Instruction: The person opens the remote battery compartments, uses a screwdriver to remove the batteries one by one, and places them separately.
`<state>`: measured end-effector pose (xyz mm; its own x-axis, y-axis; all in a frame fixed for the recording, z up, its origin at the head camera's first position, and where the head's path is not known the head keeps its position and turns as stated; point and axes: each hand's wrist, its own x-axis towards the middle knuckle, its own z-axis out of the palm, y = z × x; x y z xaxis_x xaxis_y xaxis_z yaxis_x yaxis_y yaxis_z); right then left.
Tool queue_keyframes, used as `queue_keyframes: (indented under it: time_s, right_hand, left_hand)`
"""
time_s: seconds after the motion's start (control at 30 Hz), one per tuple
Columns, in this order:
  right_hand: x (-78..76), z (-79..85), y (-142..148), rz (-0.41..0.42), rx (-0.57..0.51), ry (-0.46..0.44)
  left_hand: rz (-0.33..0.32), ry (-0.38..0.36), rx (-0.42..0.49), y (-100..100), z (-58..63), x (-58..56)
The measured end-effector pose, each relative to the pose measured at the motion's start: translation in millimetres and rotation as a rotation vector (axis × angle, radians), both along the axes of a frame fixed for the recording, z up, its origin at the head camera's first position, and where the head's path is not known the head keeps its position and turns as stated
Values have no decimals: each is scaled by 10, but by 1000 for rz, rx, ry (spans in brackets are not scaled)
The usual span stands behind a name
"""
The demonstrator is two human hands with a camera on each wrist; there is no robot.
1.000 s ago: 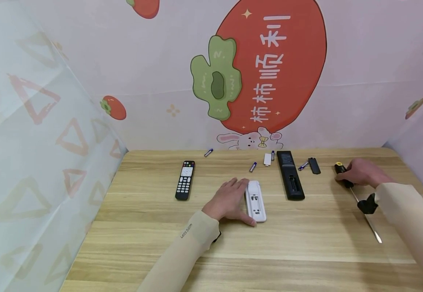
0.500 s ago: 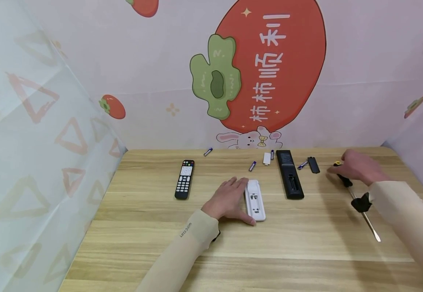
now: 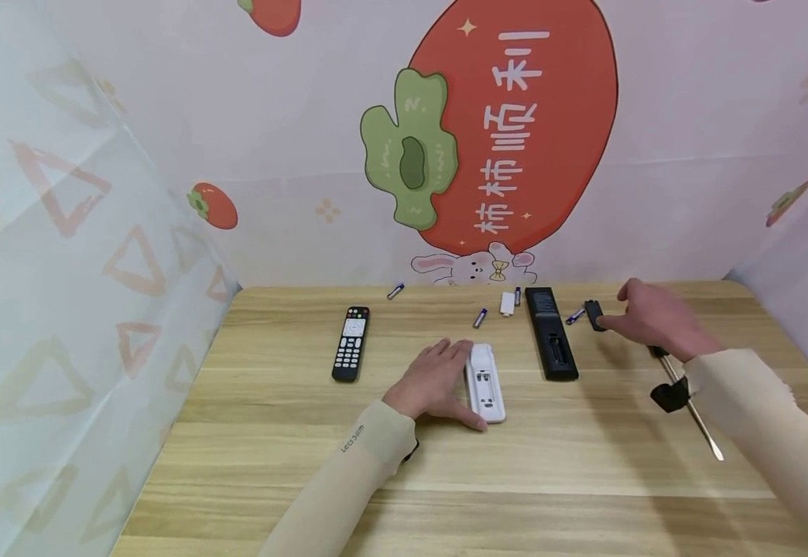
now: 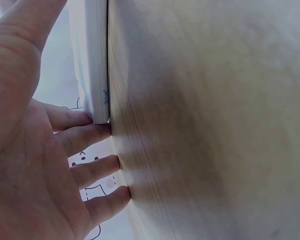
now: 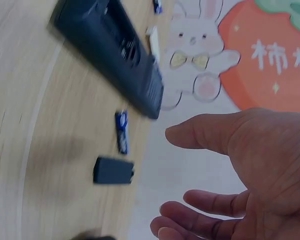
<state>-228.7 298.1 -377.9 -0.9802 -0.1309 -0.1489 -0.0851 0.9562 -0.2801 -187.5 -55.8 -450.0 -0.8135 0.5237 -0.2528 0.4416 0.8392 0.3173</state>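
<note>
My left hand (image 3: 433, 381) spans a white remote control (image 3: 485, 384) lying back up on the table, its battery bay uncovered. The thumb is at the near end and the fingers at the far end; in the left wrist view the fingertips (image 4: 104, 129) meet the remote's end at the wood. To the right, my right hand (image 3: 655, 316) hovers with thumb and fingers spread, holding nothing. Its thumb overlaps a black battery cover (image 3: 593, 315) in the head view; the right wrist view shows thumb and cover apart. A blue battery (image 5: 121, 132) lies beside that cover.
A black remote (image 3: 551, 336) lies back up with its bay exposed. Another black remote (image 3: 351, 343) lies face up at left. A white battery cover (image 3: 508, 303) and several batteries are near the back. A screwdriver (image 3: 696, 416) lies at right, its handle mostly hidden by my right hand.
My right hand has let go of the screwdriver handle and moved left, over to the black battery cover. The left hand has stayed at the white remote control.
</note>
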Motion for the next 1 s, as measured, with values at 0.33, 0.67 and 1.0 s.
queue_keyframes:
  time_s: [0.33, 0.67, 1.0]
  right_hand:
    - [118, 52, -421, 49, -63, 21]
    - [287, -7, -802, 97, -134, 17]
    - [430, -103, -1164, 150, -244, -72]
  left_hand:
    - [-10, 15, 13, -12, 5, -1]
    - [-26, 30, 30, -68, 3, -14]
    - [6, 63, 33, -246, 159, -59]
